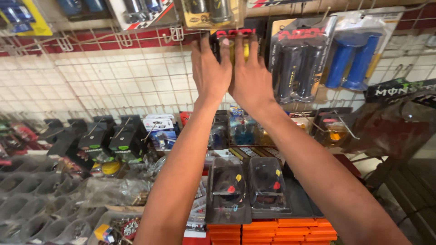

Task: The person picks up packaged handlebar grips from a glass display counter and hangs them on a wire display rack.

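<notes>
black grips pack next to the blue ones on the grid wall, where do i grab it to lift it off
Probably by the lower half of the black grips pack, thumb and fingers on its two side edges, coming straight from the front. It hangs flat against the wire grid from the top, so its back is shut off. The blue grips pack crowds its right edge, both hands its left.

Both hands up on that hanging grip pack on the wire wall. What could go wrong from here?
1. Both hands, left hand and right hand, cover the yellow-and-black grip pack, hiding its hook; it may snag or slip off.
2. The black grip pack hangs right beside it and could get knocked loose.
3. The forearms reach over the clear blister packs; a dropped pack would likely land there.
</notes>
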